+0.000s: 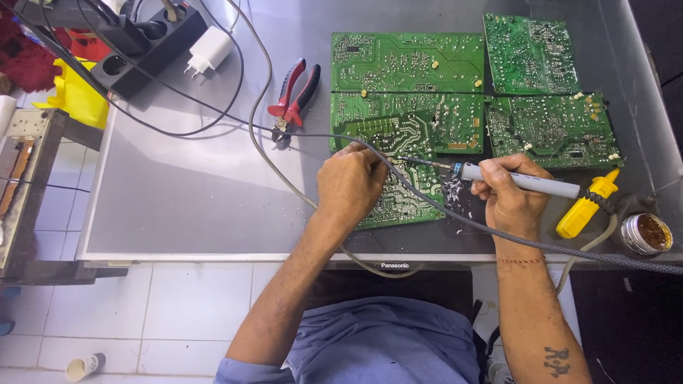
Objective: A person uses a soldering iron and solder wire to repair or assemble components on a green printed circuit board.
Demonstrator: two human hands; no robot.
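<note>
Item: my right hand [509, 195], fingers closed around soldering iron [519, 181], tip on green circuit board [402, 199]. My left hand [350, 183], curled, presses that board flat just beside the tip. Grey cable [498, 231] crosses between them. Risk, as I judge: cable drag or board slip, tip skidding toward my left fingers

A grey bench [199, 192] stands on a white tiled floor [178, 313]. Even light falls across it. A worn metal stand [25, 185] sits just beside its left edge.
</note>
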